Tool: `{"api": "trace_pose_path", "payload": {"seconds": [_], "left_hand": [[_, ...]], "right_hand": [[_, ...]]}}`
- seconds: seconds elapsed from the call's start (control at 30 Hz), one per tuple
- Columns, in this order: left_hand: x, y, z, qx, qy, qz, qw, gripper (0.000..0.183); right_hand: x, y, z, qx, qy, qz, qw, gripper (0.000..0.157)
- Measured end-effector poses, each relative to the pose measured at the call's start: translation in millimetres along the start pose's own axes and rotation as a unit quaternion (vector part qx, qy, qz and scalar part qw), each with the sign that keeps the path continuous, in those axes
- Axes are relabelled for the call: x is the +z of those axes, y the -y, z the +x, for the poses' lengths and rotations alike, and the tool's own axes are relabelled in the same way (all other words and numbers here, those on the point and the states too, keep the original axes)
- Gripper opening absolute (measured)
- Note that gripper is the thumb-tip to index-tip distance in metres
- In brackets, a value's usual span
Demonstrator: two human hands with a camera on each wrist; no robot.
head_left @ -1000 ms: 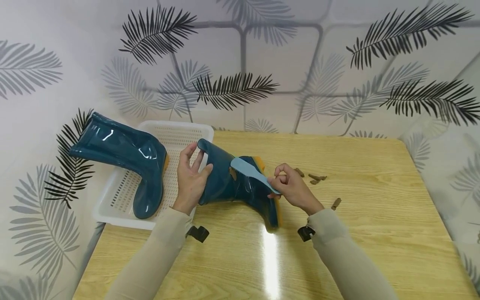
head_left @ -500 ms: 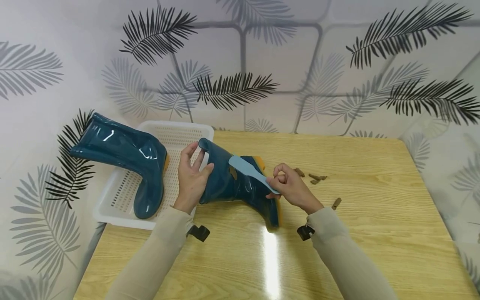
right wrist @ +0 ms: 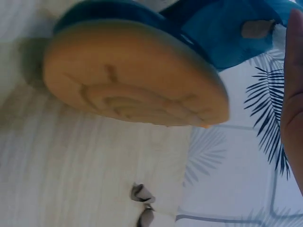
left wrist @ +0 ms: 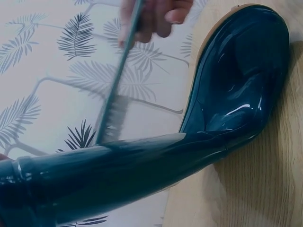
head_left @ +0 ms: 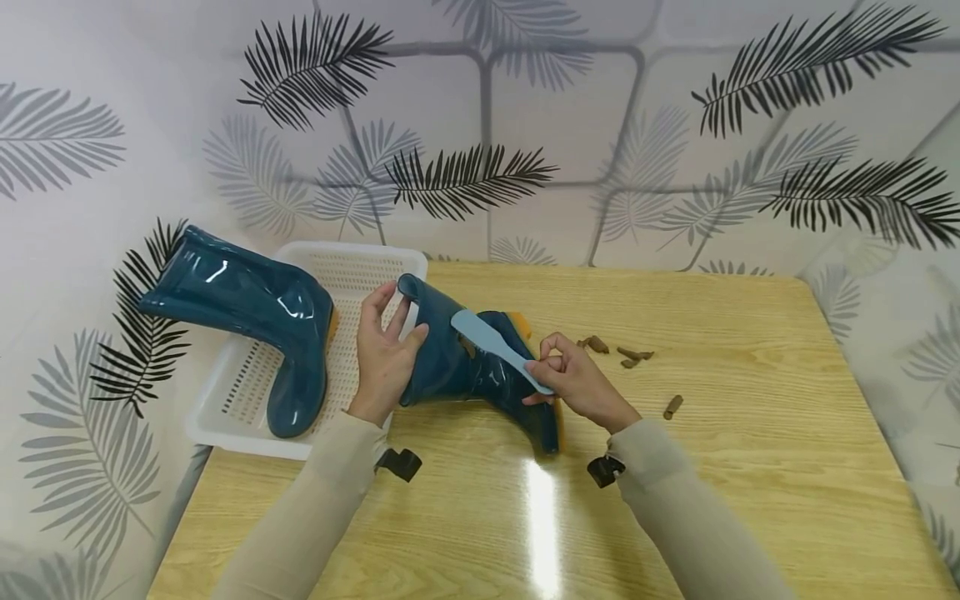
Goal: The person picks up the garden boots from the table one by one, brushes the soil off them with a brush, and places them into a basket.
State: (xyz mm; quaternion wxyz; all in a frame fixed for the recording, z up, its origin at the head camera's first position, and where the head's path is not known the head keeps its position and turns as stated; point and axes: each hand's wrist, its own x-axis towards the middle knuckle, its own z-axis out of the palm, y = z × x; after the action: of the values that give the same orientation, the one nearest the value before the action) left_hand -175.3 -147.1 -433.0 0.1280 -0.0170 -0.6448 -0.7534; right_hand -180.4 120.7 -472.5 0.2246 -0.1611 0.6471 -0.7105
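A dark teal rubber boot (head_left: 438,367) with an orange sole (right wrist: 137,71) leans with its shaft to the left and its foot on the table. My left hand (head_left: 386,354) holds the shaft at its top rim, thumb toward the near side. Between thumb and fingers my right hand (head_left: 577,379) pinches the handle of a light blue brush (head_left: 483,336). The brush head lies over the shaft, partly covering a brown patch (right wrist: 258,29) stuck there. From the left wrist, the bristles (left wrist: 115,118) show just above the shaft, blurred; contact is hard to tell.
A matching boot (head_left: 232,287) lies in a white perforated basket (head_left: 352,262) at the left, its shaft sticking out past the rim. Several brown crumbs (head_left: 633,356) are scattered on the wooden table (head_left: 750,467) to the right. A leaf-patterned covering (head_left: 540,117) rises behind.
The brush and my right hand have shifted slightly left, up the shaft toward the rim. My left hand and the boot are almost where they were.
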Motion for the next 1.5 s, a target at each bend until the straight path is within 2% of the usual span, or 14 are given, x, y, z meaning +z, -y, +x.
{"api": "trace_pose_path", "payload": {"seconds": [0.2, 0.4, 0.63, 0.8, 0.93, 1.07, 1.2, 1.33, 1.5], "left_hand": [[-1.2, 0.3, 1.7, 0.002, -0.008, 0.004, 1.0, 0.068], [-1.6, -0.6, 4.2, -0.003, -0.012, 0.004, 0.9999, 0.069], [0.3, -1.3, 5.1, -0.013, -0.013, 0.002, 0.9998, 0.069], [0.9, 0.0, 5.0, -0.021, -0.018, -0.001, 0.9996, 0.07], [0.1, 0.2, 5.7, -0.02, -0.02, -0.005, 0.9996, 0.071], [-0.5, -0.3, 6.8, -0.015, -0.024, -0.011, 0.9995, 0.072], [-0.6, -0.4, 7.6, -0.017, -0.026, -0.012, 0.9994, 0.072], [-0.2, 0.0, 7.2, -0.02, -0.022, -0.009, 0.9995, 0.07], [1.1, 0.0, 6.7, -0.018, -0.025, -0.01, 0.9995, 0.069]], "right_hand": [[-2.1, -5, -6, 0.02, 0.007, -0.001, 1.0, 0.025], [-9.0, 3, -7, -0.009, -0.013, -0.02, 1.0, 0.025], [0.2, 5, 3, -0.041, -0.012, 0.011, 0.999, 0.022], [3.5, 0, 1, -0.012, -0.002, -0.005, 1.0, 0.024], [-2.6, -3, -8, 0.004, -0.01, -0.017, 1.0, 0.025], [-10.9, -1, -14, -0.009, -0.025, -0.021, 0.999, 0.028], [-11.7, 3, -12, -0.031, -0.033, -0.019, 0.999, 0.026], [-2.3, 4, -4, -0.038, -0.021, -0.003, 0.999, 0.023], [7.5, -4, -5, -0.011, 0.012, 0.004, 1.0, 0.022]]}}
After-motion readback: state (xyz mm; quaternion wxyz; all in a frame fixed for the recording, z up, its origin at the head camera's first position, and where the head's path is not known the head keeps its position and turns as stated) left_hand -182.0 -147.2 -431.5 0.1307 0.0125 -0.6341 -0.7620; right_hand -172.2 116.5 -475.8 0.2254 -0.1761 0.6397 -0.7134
